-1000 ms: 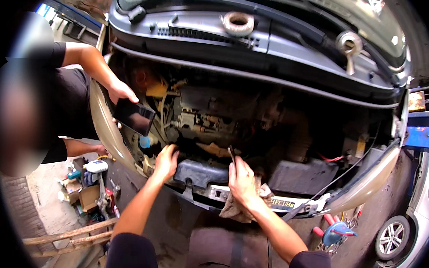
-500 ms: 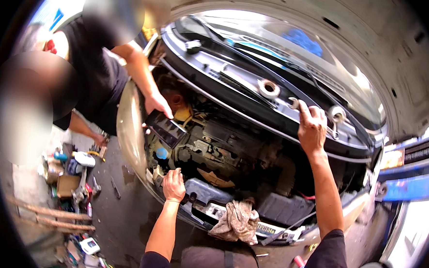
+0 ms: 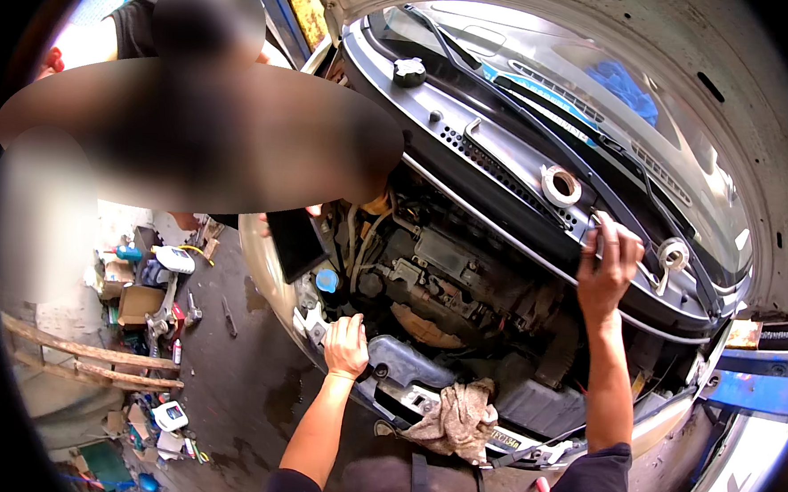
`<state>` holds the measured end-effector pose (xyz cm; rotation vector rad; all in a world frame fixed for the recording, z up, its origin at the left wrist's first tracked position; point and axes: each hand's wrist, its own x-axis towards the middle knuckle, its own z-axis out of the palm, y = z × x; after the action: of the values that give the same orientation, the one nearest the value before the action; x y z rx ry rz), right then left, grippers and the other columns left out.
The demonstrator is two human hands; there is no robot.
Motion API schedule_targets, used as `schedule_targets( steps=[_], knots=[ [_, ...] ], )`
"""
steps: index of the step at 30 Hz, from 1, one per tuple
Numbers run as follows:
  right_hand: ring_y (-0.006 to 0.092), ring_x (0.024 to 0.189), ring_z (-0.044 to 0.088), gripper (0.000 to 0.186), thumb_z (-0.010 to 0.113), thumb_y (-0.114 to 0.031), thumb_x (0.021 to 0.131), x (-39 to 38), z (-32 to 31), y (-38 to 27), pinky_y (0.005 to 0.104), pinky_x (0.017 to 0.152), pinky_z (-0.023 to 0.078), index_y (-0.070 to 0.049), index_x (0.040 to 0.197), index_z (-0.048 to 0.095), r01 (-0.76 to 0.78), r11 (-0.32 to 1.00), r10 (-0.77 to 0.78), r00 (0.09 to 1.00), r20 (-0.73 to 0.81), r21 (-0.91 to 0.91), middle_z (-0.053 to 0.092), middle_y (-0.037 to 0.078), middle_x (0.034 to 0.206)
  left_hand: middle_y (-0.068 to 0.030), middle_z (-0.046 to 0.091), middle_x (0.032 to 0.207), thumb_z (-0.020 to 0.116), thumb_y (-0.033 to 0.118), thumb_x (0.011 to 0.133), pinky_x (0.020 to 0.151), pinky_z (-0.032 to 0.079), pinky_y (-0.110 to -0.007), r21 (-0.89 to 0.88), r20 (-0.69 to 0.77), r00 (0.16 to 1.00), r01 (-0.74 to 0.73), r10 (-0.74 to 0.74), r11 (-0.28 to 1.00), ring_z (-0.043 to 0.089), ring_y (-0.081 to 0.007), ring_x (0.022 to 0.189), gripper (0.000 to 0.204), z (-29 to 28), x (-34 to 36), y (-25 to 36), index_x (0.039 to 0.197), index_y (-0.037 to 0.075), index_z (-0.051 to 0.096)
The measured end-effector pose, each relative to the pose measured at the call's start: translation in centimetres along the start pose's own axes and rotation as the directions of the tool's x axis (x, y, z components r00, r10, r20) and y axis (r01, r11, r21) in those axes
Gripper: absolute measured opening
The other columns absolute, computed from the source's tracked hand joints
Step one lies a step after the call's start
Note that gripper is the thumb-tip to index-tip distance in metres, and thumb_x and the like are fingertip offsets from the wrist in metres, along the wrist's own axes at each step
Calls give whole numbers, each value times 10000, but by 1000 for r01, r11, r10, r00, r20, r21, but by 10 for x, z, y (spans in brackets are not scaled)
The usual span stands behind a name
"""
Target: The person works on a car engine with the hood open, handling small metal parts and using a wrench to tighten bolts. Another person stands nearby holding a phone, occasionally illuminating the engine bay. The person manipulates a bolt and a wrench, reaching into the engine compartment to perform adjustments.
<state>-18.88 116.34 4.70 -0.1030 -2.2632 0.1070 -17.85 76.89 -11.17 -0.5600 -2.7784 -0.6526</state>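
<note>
My right hand (image 3: 608, 268) is over the black cowl below the windshield, fingers bent around a small metal wrench (image 3: 595, 223) that they mostly hide. A white tape roll (image 3: 549, 185) lies just beyond it, and another pale roll (image 3: 674, 253) sits to its right beside a metal spanner (image 3: 663, 281). My left hand (image 3: 347, 347) rests on the front edge of the engine bay (image 3: 463, 290), fingers laid forward and holding nothing, beside the black plastic cover (image 3: 410, 361). A speckled rag (image 3: 458, 420) hangs over the front edge.
At the left a co-worker leans over the fender, holding a dark phone (image 3: 296, 244) above the bay near a blue cap (image 3: 326, 280). A black cap (image 3: 409, 71) sits on the cowl. The raised hood (image 3: 756, 131) overhangs. Tools and boxes (image 3: 141, 306) litter the floor.
My view has shifted, so the car sits farther right. The co-worker has leaned farther in over the bay. My right hand stays at the cowl, the wrench now more hidden by its fingers.
</note>
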Motion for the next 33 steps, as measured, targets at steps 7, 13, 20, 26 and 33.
schedule_targets(
  steps=[7,13,20,26,33],
  knots=[
    [248,827,521,192,565,-65,715,68,69,-83,361,736,420,7,893,564,310,921,-148,839,524,-235,532,133,836,-138,555,879,545,117,817,711,446,-406,-16,-3,1000,-13,13,1000,542,-326,795,213,4,-4,-5,1012,39,583],
    [295,805,552,156,531,-46,778,71,75,-76,397,666,478,36,907,560,424,880,-278,826,489,-215,538,200,845,-126,562,886,557,110,819,750,446,-390,-74,-2,1000,-14,13,997,553,-310,812,224,13,6,0,1026,27,574],
    [387,732,556,264,537,-53,791,-59,5,-144,436,615,470,16,1028,441,-391,844,-179,443,879,369,502,208,828,-141,598,899,577,79,816,716,461,-384,-179,-83,996,-25,10,984,577,-304,793,234,9,-9,-17,1032,-9,588],
    [444,876,551,299,473,-137,840,-194,74,-137,509,747,425,36,1084,480,-542,840,-112,-244,963,-39,558,311,857,-189,575,981,518,36,868,735,500,-364,-360,-21,995,83,-97,929,577,-294,872,242,4,-22,-15,1083,-69,557],
    [434,910,593,382,476,-55,821,-234,139,-158,479,821,472,103,1166,432,-426,903,-101,-335,937,-56,588,323,951,-168,475,1009,407,252,969,747,454,-318,-426,37,980,191,-194,884,532,-234,849,396,-13,-22,-18,1202,-67,434]
  ],
)
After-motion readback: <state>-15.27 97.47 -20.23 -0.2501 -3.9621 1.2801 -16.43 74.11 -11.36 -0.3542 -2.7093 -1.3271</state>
